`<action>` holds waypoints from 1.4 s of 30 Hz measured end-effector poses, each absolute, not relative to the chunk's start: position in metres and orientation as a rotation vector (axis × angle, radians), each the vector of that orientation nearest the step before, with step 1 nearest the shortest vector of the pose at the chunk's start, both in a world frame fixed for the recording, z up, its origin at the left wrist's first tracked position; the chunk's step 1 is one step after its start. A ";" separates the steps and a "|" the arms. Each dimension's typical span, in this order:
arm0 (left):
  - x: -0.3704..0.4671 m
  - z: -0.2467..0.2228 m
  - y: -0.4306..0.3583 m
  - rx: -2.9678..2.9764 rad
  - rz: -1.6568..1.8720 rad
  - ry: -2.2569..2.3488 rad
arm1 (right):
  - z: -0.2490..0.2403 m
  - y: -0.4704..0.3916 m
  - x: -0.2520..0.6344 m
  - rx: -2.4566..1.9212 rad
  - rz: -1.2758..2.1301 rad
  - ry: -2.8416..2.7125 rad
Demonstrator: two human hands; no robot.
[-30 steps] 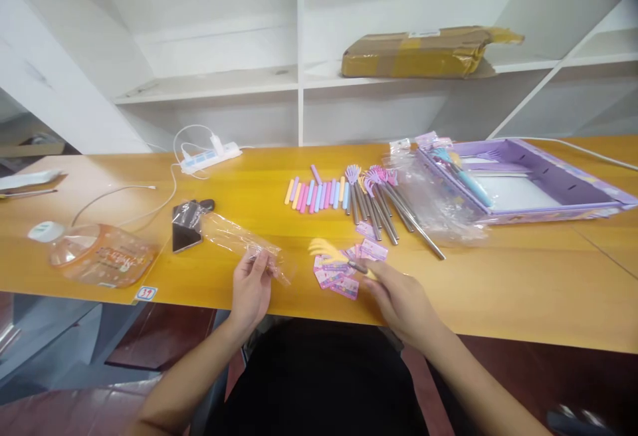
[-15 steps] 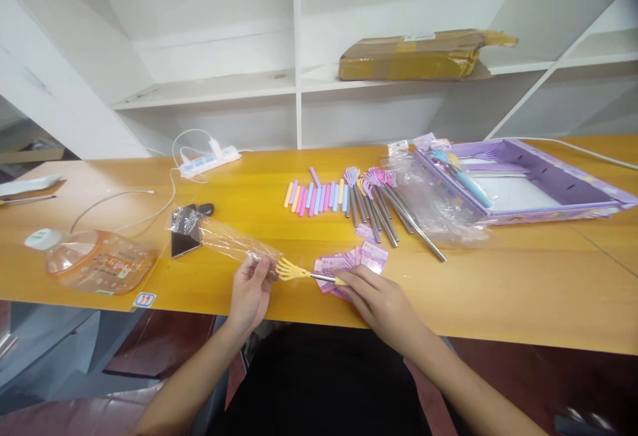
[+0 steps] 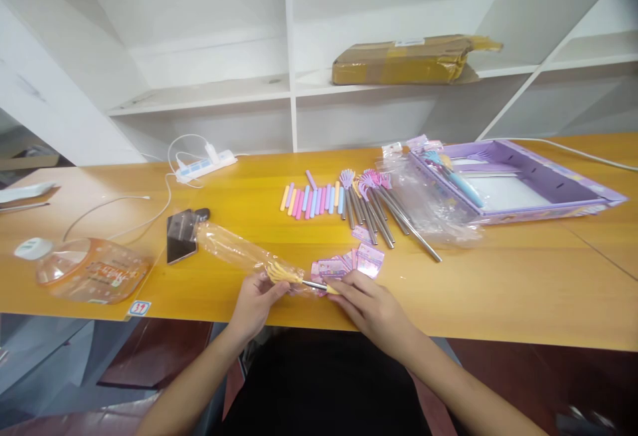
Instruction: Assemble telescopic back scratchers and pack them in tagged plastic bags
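I have a yellow back scratcher (image 3: 294,277) between my hands, just above the near edge of the orange-brown table (image 3: 498,290), its hand-shaped head pointing towards nine o'clock. My right hand (image 3: 373,306) pinches it by the yellow handle end, so a short stretch of metal rod shows past my fingertips. My left hand (image 3: 253,306) grips a clear plastic sleeve (image 3: 234,248), thumb at the near edge of the yellow head. Film shows around that head, but I can't tell how far inside it lies. The sleeve trails away towards ten o'clock, its far end at a dark phone (image 3: 180,240).

Taking the scratcher as the clock's centre, pink-and-purple printed cards (image 3: 369,260) lie fanned between two and three, near my right fingers. Pastel tubes (image 3: 313,202) sit in a row at twelve. Between one and two is a pile of metal-rod scratchers (image 3: 366,187), and further off, at two, a purple display tray (image 3: 543,211). An orange-tinted bottle (image 3: 100,275) lies on its side at nine, and a white power strip (image 3: 207,167) at eleven.
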State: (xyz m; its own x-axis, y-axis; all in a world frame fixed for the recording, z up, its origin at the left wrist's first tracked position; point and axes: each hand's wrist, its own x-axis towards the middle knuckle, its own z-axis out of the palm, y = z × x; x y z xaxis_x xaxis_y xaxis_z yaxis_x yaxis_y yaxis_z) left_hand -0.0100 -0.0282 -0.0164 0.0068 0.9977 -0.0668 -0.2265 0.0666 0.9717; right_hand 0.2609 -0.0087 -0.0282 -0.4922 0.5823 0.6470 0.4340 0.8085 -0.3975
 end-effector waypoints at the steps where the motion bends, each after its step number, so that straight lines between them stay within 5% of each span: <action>1: -0.011 -0.017 -0.029 1.040 1.228 1.060 | -0.029 -0.009 0.261 -0.739 0.229 -2.192; 13: -0.012 -0.009 -0.018 0.634 1.646 1.033 | -0.025 -0.007 0.262 -0.810 0.687 -2.003; 22: -0.008 -0.017 -0.029 1.213 1.143 1.169 | -0.031 -0.009 0.262 -0.673 0.547 -2.061; 42: 0.015 0.006 -0.036 1.403 0.771 1.038 | -0.023 -0.011 0.265 -0.612 0.655 -2.104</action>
State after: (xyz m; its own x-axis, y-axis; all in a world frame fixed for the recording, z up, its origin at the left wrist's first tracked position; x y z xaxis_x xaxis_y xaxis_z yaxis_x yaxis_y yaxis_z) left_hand 0.0149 -0.0357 0.0057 0.3884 0.9140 -0.1176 0.1512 0.0627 0.9865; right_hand 0.2646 -0.0114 -0.0227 -0.5377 0.6238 0.5672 0.1915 0.7456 -0.6383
